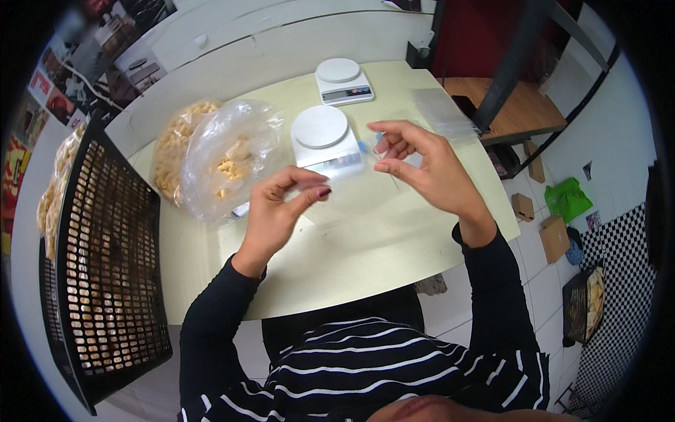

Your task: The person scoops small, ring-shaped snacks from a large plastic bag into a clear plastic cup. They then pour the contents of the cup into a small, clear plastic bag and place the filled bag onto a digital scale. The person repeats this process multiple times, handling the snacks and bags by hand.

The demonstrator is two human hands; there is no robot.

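Note:
My left hand is raised over the table, its thumb and forefinger close together. The fingertips are blurred, so anything thin between them cannot be made out. To the right, my right hand hangs above the table with thumb and forefinger apart and the other fingers curled. Thin clear film and small blue pieces show beside its fingers; whether it holds any of this is unclear. Beyond and between the hands stands a white digital kitchen scale. Left of it lies an open clear plastic bag with pale yellow snack pieces inside.
Behind stands a second white scale. A fuller snack bag lies far left. Flat clear bags rest at the right edge. A black plastic crate borders the table's left side. A dark metal post rises at right.

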